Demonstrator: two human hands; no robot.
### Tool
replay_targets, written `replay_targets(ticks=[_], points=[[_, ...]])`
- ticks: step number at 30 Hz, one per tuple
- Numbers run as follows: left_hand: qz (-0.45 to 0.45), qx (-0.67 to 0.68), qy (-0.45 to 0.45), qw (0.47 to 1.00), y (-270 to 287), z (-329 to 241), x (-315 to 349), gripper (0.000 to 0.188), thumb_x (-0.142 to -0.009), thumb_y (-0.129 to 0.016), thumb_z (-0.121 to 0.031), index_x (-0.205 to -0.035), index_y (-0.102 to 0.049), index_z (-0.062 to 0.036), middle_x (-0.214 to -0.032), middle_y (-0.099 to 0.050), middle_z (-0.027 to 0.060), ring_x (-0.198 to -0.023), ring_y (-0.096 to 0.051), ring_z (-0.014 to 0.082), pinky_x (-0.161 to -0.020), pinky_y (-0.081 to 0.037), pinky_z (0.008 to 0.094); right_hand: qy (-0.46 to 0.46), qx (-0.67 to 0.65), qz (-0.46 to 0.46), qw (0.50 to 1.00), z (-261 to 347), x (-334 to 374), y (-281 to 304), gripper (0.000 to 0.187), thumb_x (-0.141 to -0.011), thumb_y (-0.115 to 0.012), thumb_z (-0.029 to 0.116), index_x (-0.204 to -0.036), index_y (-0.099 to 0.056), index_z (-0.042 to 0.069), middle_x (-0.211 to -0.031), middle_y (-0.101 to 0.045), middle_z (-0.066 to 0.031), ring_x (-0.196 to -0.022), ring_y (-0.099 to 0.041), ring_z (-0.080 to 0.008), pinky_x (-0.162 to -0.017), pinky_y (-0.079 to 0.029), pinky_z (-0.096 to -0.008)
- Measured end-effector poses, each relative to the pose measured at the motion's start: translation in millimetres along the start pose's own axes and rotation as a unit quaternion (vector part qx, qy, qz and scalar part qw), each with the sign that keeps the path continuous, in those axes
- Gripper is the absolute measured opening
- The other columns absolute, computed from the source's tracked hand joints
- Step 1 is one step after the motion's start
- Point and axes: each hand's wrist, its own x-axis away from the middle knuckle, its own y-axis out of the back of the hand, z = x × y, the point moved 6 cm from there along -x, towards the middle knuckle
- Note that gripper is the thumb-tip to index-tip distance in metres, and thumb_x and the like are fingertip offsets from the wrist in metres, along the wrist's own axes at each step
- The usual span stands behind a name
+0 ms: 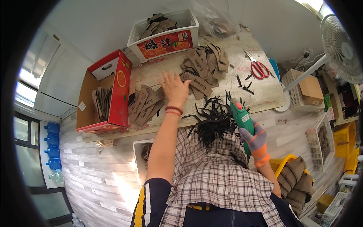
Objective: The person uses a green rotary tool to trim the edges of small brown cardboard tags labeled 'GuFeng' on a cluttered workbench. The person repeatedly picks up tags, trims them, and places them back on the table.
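Observation:
My left hand point(174, 90) is bare, with fingers spread over the table between two groups of brown fabric tabs. Its thumb side meets the edge of one printed tab point(199, 84) in the right-hand pile; whether it presses on it I cannot tell. To its left, several more tabs point(143, 108) lie fanned out and overlapping. My right hand point(257, 142), in a grey and orange glove, is closed round green electric scissors point(242, 116) with a red button, blades pointing up and away. Black strip offcuts point(211, 119) are heaped beside the tool, at the table edge and on my checked apron point(219, 178).
A red carton point(123, 89) holding tabs stands at the left of the table point(242, 49). Behind is a white bin point(132, 41) of tabs. Red-handled scissors point(260, 70) lie at the right. Beyond stand a fan point(342, 49), crates point(320, 142) and a yellow basket point(281, 163).

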Motion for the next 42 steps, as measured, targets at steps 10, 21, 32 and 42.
replay_targets(ticks=[10,21,32,42], points=[[-0.016,0.421,0.209,0.883,-4.2,-17.1,16.1,0.026,-0.076,-0.073,-0.014,-0.091,-0.056,-0.0008,-0.098,-0.060,0.0094,-0.100,-0.052,0.0234,-0.092,-0.039,0.0408,-0.003,-0.014,0.005,1.000,-1.4,-2.5,-7.3,0.047,-0.077,-0.076,0.015,-0.115,-0.055,-0.002,-0.085,-0.062,-0.0035,-0.069,-0.055,-0.0068,-0.061,-0.046,-0.0210],[0.046,0.820,0.227,0.523,65.8,-42.1,30.2,0.006,-0.086,-0.061,-0.003,-0.092,-0.061,-0.0008,-0.086,-0.065,0.0033,-0.073,-0.059,0.0098,-0.069,-0.047,0.0237,0.096,0.089,-0.003,0.991,13.4,-5.8,-23.3,0.052,-0.074,-0.079,0.020,-0.116,-0.056,0.000,-0.090,-0.066,-0.0070,-0.078,-0.060,-0.0092,-0.069,-0.050,-0.0240],[0.086,0.827,0.264,0.489,36.5,-74.3,53.1,0.004,-0.086,-0.061,-0.004,-0.089,-0.062,-0.0015,-0.084,-0.067,0.0043,-0.070,-0.060,0.0096,-0.064,-0.049,0.0229,0.083,0.125,-0.003,0.989,3.2,1.2,-9.4,0.051,-0.074,-0.078,0.021,-0.115,-0.057,0.000,-0.089,-0.067,-0.0088,-0.078,-0.062,-0.0116,-0.068,-0.050,-0.0259],[0.120,0.806,0.248,0.524,41.7,-82.5,63.1,0.006,-0.085,-0.062,-0.003,-0.089,-0.062,0.0011,-0.082,-0.066,0.0039,-0.068,-0.058,0.0093,-0.064,-0.047,0.0223,0.043,0.063,0.003,0.997,-1.6,0.8,-6.0,0.050,-0.075,-0.077,0.019,-0.115,-0.056,-0.001,-0.088,-0.066,-0.0072,-0.075,-0.060,-0.0091,-0.065,-0.050,-0.0236]])
